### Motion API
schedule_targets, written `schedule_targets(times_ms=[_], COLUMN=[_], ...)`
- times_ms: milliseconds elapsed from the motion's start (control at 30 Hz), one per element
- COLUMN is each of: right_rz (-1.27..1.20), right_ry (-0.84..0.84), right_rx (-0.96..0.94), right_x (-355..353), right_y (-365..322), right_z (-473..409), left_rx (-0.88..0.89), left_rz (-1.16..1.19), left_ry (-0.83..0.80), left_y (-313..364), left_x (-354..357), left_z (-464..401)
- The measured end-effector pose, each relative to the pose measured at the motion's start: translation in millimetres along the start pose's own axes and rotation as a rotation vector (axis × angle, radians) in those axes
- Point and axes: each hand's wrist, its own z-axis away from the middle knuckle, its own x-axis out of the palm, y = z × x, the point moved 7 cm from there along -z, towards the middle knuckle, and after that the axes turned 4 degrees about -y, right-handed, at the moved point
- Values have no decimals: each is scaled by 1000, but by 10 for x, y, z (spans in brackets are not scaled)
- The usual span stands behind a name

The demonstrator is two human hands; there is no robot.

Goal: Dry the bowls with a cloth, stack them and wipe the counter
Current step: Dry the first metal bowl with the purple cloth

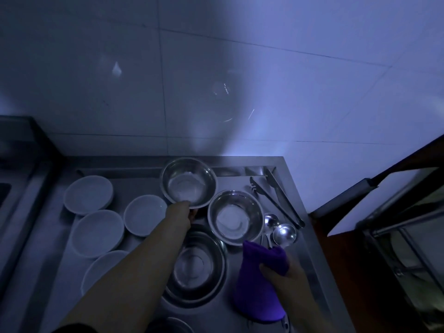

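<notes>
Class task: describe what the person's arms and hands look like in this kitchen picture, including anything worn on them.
Both forearms are bare, and no gloves, rings or watch can be made out on the left hand or the right hand in the dim bluish light. A dark sleeve edge shows at the bottom of the frame on the left arm. The right arm's sleeve is out of view.

Four plates on the counter (292, 193), left side: one at back (88, 193), one nearer (97, 233), one to its right (145, 215), one at front (103, 270). Bowl at back centre (188, 182), w/ left hand (181, 216) at its near rim. Second bowl (236, 216) just right of it, nearer. Bowl stack (195, 265) in front, under left forearm. Tongs (276, 195) far right at back; two ladles (283, 233) before them. Cloth (258, 284) in right hand (286, 276), front right, right of the stack.
</notes>
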Motion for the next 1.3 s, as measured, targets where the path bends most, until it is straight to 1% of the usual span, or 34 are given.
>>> schedule_targets(times_ms=[200, 300, 400, 467, 533, 633, 733, 800, 900, 1033, 1067, 1133, 1200, 1233, 1300], right_rz=[26, 19, 20, 23, 19, -23, -55, -61, 4, 145, 188, 253, 279, 281, 342], right_ry=[-47, -85, -82, -48, 6, 98, 208, 254, 269, 195, 131, -88, -314, -386, -468], right_rx=[-12, -41, -88, -153, -207, -258, -333, -421, -572, -752, -770, -803, -931, -1015, -1146], right_x=[23, 17, -54, -156, -312, -598, -819, -908, -885, -595, -468, -164, 89, 159, 219], right_y=[-71, -132, -273, -433, -588, -758, -881, -950, -1007, -1086, -1093, -1085, -1084, -1091, -1081], right_z=[61, 96, 169, 249, 343, 518, 686, 869, 1112, 1368, 1428, 1589, 1848, 1978, 2138], left_rx=[220, 337, 404, 435, 507, 631, 730, 750, 775, 893, 917, 953, 958, 942, 894], left_rz=[-185, -260, -253, -308, -400, -538, -723, -744, -658, -585, -566, -526, -467, -422, -347], left_ry=[11, -5, -26, -70, -104, -90, -105, -130, -153, -170, -169, -179, -161, -128, -61], left_y=[280, 364, 272, 151, 24, -183, -399, -565, -701, -694, -693, -698, -676, -656, -633], left_x=[-175, -272, -373, -410, -433, -433, -401, -393, -358, -249, -224, -181, -196, -243, -358], left_z=[178, 572, 1101, 1466, 1797, 2299, 2594, 2754, 2996, 3433, 3532, 3699, 3801, 3821, 3827])
